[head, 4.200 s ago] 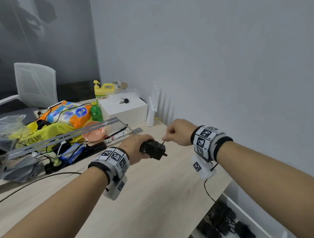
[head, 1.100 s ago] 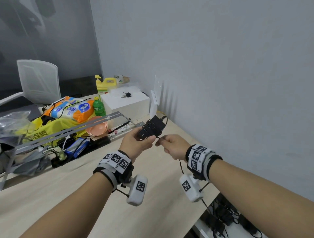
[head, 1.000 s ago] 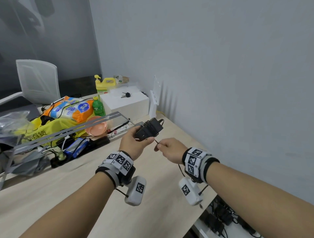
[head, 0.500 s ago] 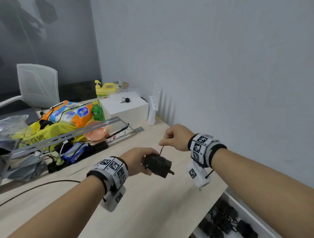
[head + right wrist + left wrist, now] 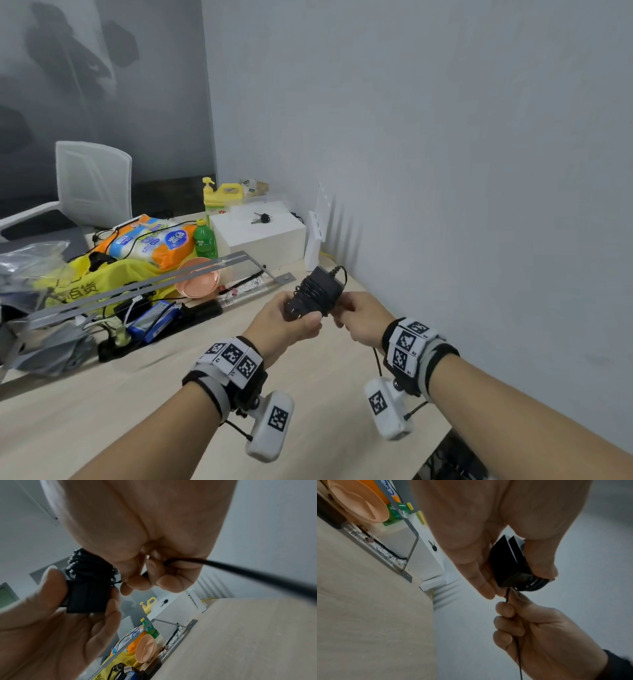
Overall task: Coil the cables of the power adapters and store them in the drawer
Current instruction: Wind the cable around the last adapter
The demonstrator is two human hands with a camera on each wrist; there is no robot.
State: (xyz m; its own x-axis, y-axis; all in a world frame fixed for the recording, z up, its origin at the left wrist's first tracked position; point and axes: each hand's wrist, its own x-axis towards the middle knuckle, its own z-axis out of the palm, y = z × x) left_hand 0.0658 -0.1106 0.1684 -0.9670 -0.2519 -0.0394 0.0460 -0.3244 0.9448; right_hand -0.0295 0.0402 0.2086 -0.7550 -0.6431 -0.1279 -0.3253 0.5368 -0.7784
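We hold the black power adapter [image 5: 317,295] up above the far end of the wooden desk [image 5: 102,394], near the grey wall [image 5: 462,171]. Several turns of its thin black cable [image 5: 377,361] are already wound around its body. Our left hand [image 5: 284,327] grips the block from about seven o'clock, thumb on one face and fingers curled round the other. Our right hand [image 5: 363,320], at about four o'clock of the block and just beside it, is closed on the cable, pinching the free run between thumb and fingers. From there the free end drops past the right wrist towards the desk's near edge (where it ends is hidden).

Outward at ten o'clock lies a grey metal rail [image 5: 144,284] across the desk, with a peach-coloured bowl [image 5: 197,282] behind it. At eleven o'clock stands a green bottle [image 5: 205,240], and at twelve a white box [image 5: 260,233] with keys [image 5: 261,218] on top. A yellow pump bottle [image 5: 221,197] sits behind the box. At nine o'clock we see a yellow bag [image 5: 85,281], an orange pack of tissues [image 5: 150,240] and a black power strip [image 5: 161,329]. A white chair [image 5: 92,185] stands beyond the desk.
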